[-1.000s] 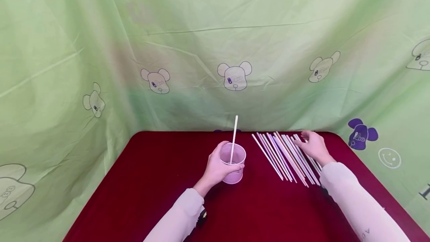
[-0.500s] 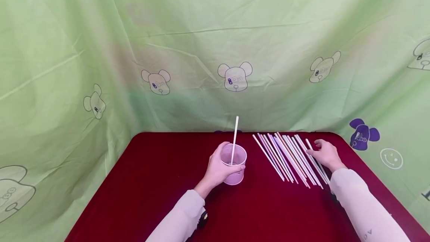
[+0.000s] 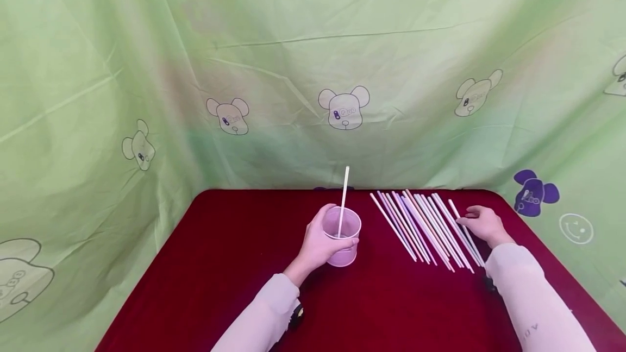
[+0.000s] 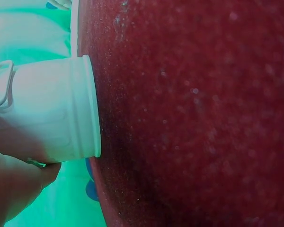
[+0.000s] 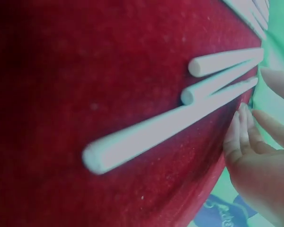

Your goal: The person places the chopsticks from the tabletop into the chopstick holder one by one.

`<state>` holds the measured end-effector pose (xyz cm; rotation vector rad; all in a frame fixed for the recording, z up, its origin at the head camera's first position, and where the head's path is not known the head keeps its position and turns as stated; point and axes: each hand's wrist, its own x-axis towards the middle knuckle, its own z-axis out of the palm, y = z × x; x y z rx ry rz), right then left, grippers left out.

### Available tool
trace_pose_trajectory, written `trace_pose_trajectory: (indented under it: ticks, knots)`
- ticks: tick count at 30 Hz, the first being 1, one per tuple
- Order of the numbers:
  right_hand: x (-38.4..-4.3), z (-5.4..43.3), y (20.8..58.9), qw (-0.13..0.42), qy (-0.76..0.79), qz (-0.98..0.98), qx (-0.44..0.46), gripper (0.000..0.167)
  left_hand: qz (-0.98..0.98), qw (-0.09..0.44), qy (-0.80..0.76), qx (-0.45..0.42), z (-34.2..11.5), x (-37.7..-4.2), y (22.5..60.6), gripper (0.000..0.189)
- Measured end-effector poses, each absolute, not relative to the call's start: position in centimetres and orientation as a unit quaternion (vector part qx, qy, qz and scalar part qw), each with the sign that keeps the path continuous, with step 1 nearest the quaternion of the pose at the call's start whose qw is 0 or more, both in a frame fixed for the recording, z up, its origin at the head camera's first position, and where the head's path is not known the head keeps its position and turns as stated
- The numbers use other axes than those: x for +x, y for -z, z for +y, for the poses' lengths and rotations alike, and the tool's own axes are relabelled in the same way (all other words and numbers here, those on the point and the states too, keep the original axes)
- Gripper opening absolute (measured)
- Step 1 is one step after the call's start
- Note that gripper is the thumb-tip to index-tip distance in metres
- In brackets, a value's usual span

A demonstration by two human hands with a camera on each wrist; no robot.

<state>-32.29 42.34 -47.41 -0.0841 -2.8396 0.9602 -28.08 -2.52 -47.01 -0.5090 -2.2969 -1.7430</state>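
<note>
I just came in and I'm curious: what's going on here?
A person's left hand holds a small pinkish bucket on a red table. One pale stick stands inside it, leaning a little. More sticks lie spread out beside the bucket. The right hand is at their right end; I can't tell if it touches one.

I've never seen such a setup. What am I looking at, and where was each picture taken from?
There's no robot here, just a person's two bare hands. The wide picture looks forward and down from the person's head; the two current close-ups come from the left and right wrists. The left hand grips a small pink bucket with one pale stick leaning inside. More thin sticks lie on the red table. The right hand is close to the rightmost ones, holding nothing I can make out.
</note>
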Motion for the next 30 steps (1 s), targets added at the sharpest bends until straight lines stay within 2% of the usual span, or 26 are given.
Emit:
trace_pose_trajectory:
  ticks: [8, 20, 30]
  knots:
    - [-32.2, 42.6, 46.9, 0.054, -0.343, -0.936, -0.057, 0.054, -0.781, 0.098, 0.594, -0.164, -2.4, -28.2, 47.1, 0.091]
    - [-32.8, 43.0, 46.6, 0.050, -0.311, -0.947, -0.068, 0.031, -0.780, 0.097, 0.595, -0.168, -2.5, -28.4, 47.2, 0.090]
    - [-32.4, 43.2, 45.9, 0.040, -0.299, -0.951, -0.071, 0.029, -0.775, 0.095, 0.599, -0.175, -2.6, -28.4, 47.4, 0.089]
